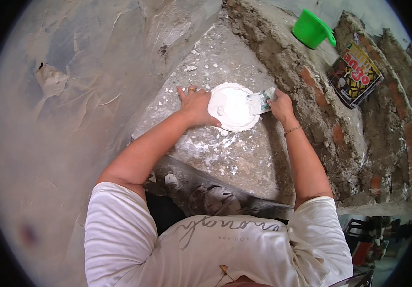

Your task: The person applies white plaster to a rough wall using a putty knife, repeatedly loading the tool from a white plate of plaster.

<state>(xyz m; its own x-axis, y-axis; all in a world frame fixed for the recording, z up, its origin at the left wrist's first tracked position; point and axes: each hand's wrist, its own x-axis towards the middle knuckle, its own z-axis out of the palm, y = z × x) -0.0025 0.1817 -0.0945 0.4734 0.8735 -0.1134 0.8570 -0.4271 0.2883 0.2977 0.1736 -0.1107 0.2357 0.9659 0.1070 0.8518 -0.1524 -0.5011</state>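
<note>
A round white dish [240,128] with a raised rim lies on the rough grey step, filled with smooth white paste [231,103]. My left hand [197,109] curves along its left side, thumb on the near rim and other fingers spread beyond. My right hand [280,106] pinches a flat, scraper-like piece [265,101] with greenish print. White is smeared on the piece, and its far end reaches over the dish's right rim to the paste. How stiff it is I cannot tell.
Right of the dish rises a rough masonry ledge [306,95] with exposed brick. On it stand a green plastic pot with a handle [309,29] and a dark printed packet [355,75]. White flakes and splashes dot the step [215,150]. A grey plastered wall [62,143] fills the left.
</note>
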